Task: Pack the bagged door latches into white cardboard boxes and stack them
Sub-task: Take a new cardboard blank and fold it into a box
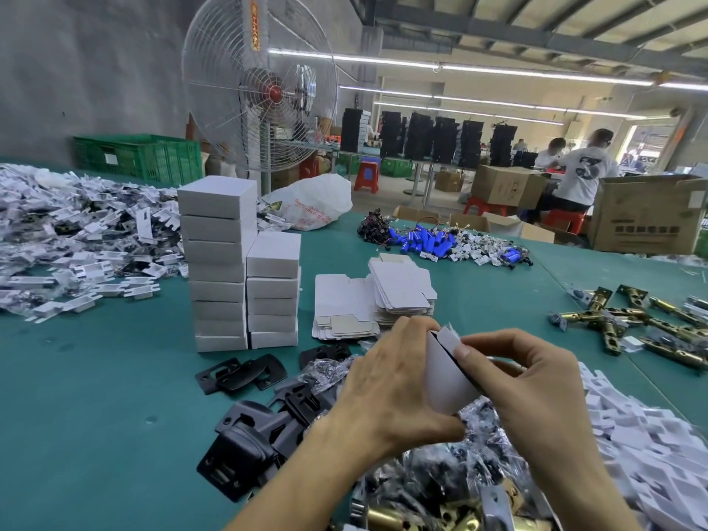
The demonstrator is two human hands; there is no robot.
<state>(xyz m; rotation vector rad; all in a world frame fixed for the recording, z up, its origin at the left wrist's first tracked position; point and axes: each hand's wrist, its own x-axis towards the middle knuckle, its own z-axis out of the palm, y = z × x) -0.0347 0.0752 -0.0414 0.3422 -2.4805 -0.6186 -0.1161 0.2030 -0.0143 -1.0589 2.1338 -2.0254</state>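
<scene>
Both hands hold one white cardboard box (446,371) above the green table. My left hand (387,381) grips its left side, fingers over the top and thumb under the bottom corner. My right hand (525,381) holds the right side, its thumb pressing on the box's open flap, where a dark gap shows. Two stacks of closed white boxes (233,262) stand at the middle left, the left one taller. Flat unfolded box blanks (383,297) lie in piles behind my hands. Bagged latch parts (452,480) are heaped under my wrists.
Black strike plates (245,427) lie at the front left. Brass latches (651,320) are spread at the right. White card inserts pile up at the far left (76,239) and at the right front (651,442). Blue batteries (429,239), a fan and seated workers are beyond.
</scene>
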